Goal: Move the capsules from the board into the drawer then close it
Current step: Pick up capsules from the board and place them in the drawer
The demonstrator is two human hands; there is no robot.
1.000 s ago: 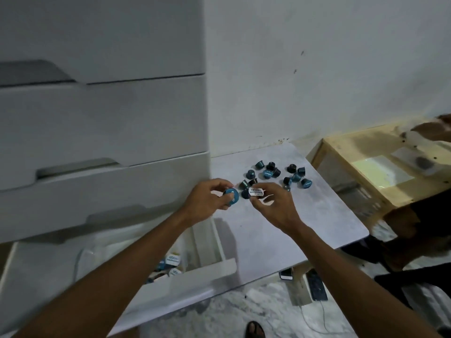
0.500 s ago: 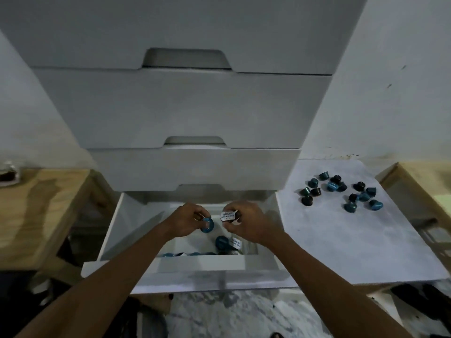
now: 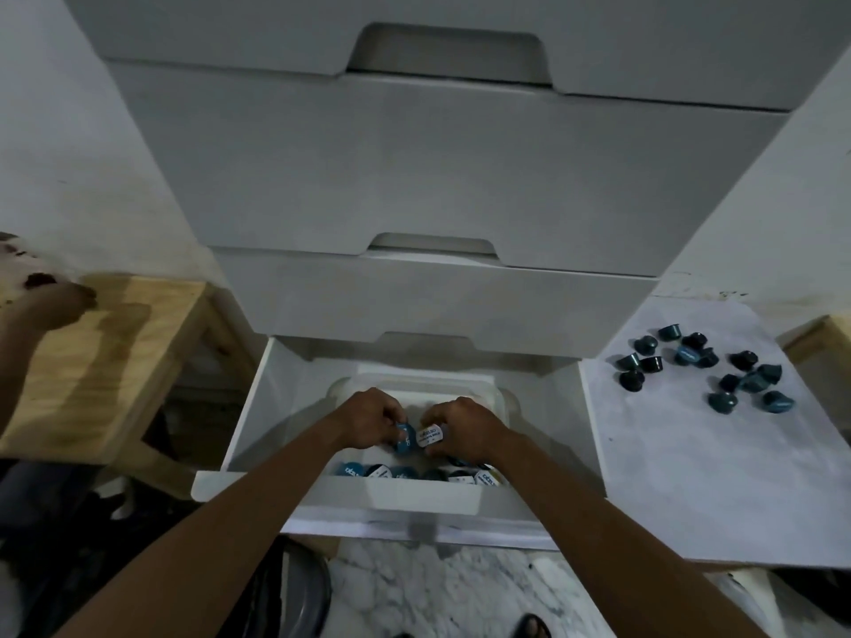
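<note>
Placing step: over the open white drawer (image 3: 248,407), fingers of the left hand (image 3: 368,419) pinch a blue-lidded capsule (image 3: 404,442); the right hand (image 3: 466,425) pinches a white-lidded capsule (image 3: 431,436). Next, likely release both.

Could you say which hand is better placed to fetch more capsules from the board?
Probably the right hand: the white board bearing the dark teal capsules lies on its side.

A pale wooden desk (image 3: 115,352) stands at nine o'clock, closed white cabinet fronts (image 3: 414,177) rise at twelve, and grey-veined marbled floor (image 3: 437,587) shows at six.
</note>
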